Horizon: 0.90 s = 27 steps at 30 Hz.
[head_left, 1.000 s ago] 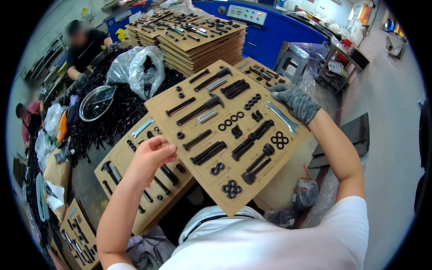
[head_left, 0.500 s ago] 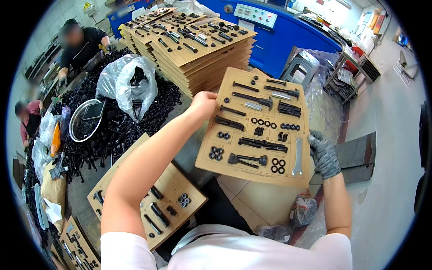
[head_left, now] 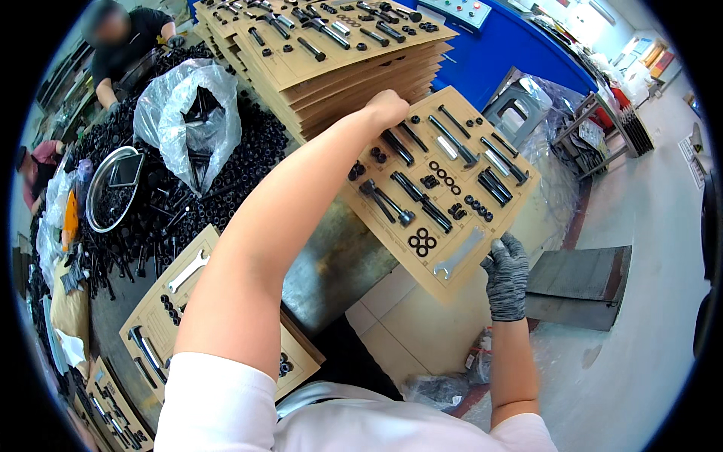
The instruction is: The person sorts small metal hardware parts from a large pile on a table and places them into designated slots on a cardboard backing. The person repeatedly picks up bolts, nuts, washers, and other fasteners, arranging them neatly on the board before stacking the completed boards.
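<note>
My bare left hand (head_left: pixel 388 108) is closed on the upper left edge of a brown cardboard panel (head_left: pixel 468 182), its fingertips partly hidden. Black bolts (head_left: pixel 422 200), nuts, rings and silver sleeves sit in rows on the panel, with a silver open-end wrench (head_left: pixel 459 252) near its lower right edge. At that edge, my right hand (head_left: pixel 508 280) in a grey glove grips the panel with thumb and bent fingers. The panel hangs tilted over the metal table's right side, close to a tall stack of similar loaded panels (head_left: pixel 354 98).
Another loaded panel (head_left: pixel 151 309) lies under my left arm. A heap of black hardware (head_left: pixel 248 158) surrounds a plastic bag (head_left: pixel 169 113) and a steel bowl (head_left: pixel 94 207). A co-worker (head_left: pixel 132 45) is at the far left. Behind stand a blue machine (head_left: pixel 493 45) and a grey stool (head_left: pixel 516 105).
Both hands have swung the panel clockwise and lifted its left edge toward the stack; the right hand has come lower and nearer. My view has shifted, uncovering a wrench on the panel below.
</note>
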Available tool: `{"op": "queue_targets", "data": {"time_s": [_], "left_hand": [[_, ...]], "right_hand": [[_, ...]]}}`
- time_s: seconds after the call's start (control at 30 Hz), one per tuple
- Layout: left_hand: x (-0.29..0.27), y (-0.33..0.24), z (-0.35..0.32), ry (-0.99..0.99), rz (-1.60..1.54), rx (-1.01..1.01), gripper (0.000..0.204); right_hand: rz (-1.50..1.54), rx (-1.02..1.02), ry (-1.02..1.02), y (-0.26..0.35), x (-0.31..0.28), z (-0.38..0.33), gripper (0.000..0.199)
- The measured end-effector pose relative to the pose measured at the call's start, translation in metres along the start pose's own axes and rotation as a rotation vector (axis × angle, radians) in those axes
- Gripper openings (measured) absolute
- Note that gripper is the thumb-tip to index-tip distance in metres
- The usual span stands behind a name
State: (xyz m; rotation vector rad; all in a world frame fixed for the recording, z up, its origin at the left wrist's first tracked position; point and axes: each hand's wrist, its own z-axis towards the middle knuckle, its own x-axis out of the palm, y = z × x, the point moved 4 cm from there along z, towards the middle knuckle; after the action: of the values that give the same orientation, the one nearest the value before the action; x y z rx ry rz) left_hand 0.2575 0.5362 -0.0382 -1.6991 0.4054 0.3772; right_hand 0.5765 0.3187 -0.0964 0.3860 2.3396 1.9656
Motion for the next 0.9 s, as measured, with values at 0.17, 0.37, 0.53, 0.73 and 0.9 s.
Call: {"op": "queue_targets", "data": {"time_s": [0.17,0.37,0.53,0.73,0.9], "left_hand": [[0.003,0.010,0.017,0.026,-0.001,0.014,0.037],[0.009,0.020,0.030,0.009,0.023,-0.017,0.038],[0.017,0.021,0.034,0.022,0.031,-0.042,0.037],[0.014,0.027,0.026,0.016,0.098,0.011,0.033],[0.007,0.014,-0.036,-0.090,0.422,0.234,0.032]], "right_hand": [[-0.026,0.006,-0.032,-0.008,0.015,0.009,0.029],[-0.029,-0.007,-0.043,-0.017,0.010,0.020,0.029],[-0.058,0.029,-0.082,-0.023,0.008,0.024,0.030],[-0.062,0.063,-0.064,-0.031,0.010,0.026,0.031],[-0.025,0.056,-0.063,-0.058,-0.023,0.039,0.034]]}}
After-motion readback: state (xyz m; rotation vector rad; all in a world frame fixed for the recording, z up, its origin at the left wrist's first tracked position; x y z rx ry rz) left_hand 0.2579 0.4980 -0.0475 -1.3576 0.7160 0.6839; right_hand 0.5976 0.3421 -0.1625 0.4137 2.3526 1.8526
